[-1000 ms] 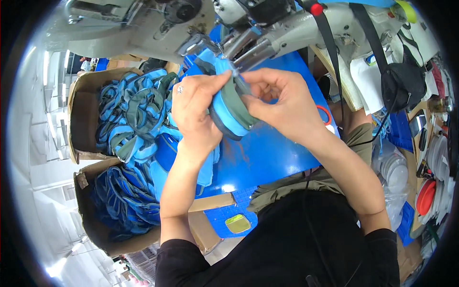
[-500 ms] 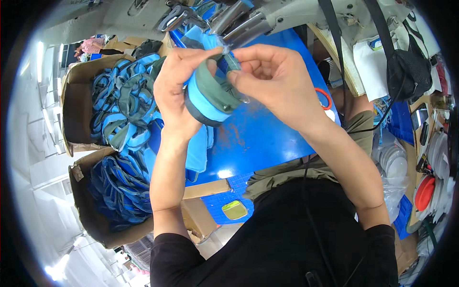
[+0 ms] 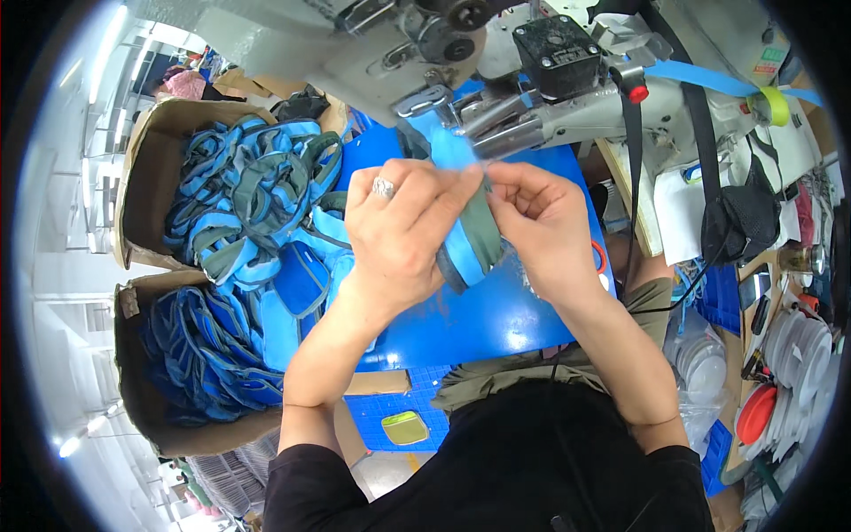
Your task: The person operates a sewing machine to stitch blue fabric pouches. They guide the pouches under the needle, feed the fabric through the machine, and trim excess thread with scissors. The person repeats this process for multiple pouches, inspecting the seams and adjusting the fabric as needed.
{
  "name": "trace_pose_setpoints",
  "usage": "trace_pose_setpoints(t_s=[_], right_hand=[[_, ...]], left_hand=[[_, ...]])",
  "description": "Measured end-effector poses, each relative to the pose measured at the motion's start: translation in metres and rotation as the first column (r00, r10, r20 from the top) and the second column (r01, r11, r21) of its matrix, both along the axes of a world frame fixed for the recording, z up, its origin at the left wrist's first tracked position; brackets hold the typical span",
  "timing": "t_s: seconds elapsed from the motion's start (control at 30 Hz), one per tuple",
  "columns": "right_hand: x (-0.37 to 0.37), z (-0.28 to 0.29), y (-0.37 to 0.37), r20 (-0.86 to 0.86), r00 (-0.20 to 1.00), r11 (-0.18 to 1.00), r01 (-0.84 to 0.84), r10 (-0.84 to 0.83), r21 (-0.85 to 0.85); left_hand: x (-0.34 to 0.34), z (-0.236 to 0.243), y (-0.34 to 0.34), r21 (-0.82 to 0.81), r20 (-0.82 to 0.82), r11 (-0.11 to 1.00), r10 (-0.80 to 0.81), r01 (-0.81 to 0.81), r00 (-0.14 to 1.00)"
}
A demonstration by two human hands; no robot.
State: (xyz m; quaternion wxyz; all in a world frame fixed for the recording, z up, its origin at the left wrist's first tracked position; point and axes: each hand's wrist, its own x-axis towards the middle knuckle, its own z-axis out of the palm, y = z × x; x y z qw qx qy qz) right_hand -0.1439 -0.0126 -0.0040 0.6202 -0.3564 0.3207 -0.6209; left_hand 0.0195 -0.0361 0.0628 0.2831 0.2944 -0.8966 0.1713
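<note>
My left hand (image 3: 399, 226), a ring on one finger, is closed on a fabric band (image 3: 472, 238) with light blue, green and dark grey layers. My right hand (image 3: 545, 235) pinches the band's right edge near its upper part, fingers curled. The band lies just below the metal folder tubes (image 3: 505, 129) and presser area of a grey sewing machine (image 3: 355, 53), with its light blue end up at the machine. Where the fingertips meet the fabric is partly blurred and hidden.
Two cardboard boxes (image 3: 137, 191) of blue and green fabric pieces stand at left, some spilling onto the blue table (image 3: 430, 332). Red-handled scissors (image 3: 599, 257) lie at its right edge. A black pouch (image 3: 745, 222) hangs at right, above stacked plates (image 3: 780, 363).
The view has shifted, showing more of the machine. Since half a second ago my left hand has turned over further onto the band, whose loop opening is now largely covered.
</note>
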Motion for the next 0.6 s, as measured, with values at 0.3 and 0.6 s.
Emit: trace_pose_setpoints(t_s=[0.3,0.6], right_hand=[[0.002,0.000,-0.014,0.026,1.000,1.000,0.009,-0.008,-0.011],[-0.007,-0.004,-0.008,-0.055,0.997,0.997,-0.060,0.058,-0.044]], left_hand=[[0.003,0.000,-0.015,-0.022,-0.053,1.000,0.010,-0.011,0.999],[0.010,-0.008,-0.011,0.560,-0.499,0.806,0.143,0.192,0.854]])
